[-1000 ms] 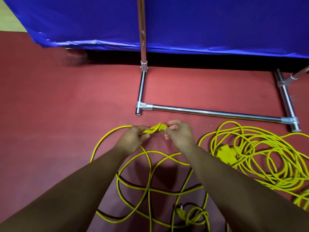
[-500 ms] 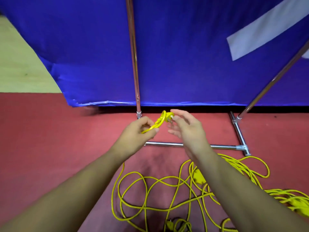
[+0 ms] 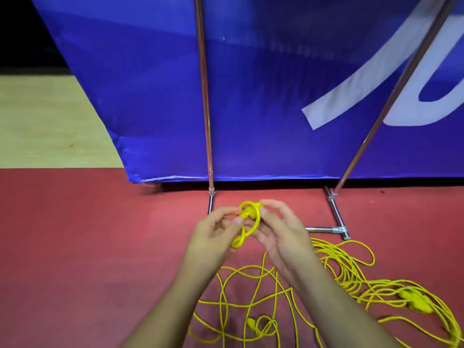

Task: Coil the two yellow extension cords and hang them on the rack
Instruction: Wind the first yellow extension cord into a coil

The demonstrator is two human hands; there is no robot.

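Left hand pinched small first loop of cord end at 12 o'clock; right hand steadied it, fingers loosely curled; loose cord below risked knotting; second cord at 4 o'clock; rack behind.

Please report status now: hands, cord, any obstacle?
Left hand and right hand pinch plug-end loop. Both cords loose on floor. Rack bare, nothing blocking.

This looks like an indoor sports hall or event venue. A red mat floor lies under the hands, meeting pale wooden flooring beyond the left hand. Ahead of both hands hangs a large blue banner with white lettering, behind a chrome rack.
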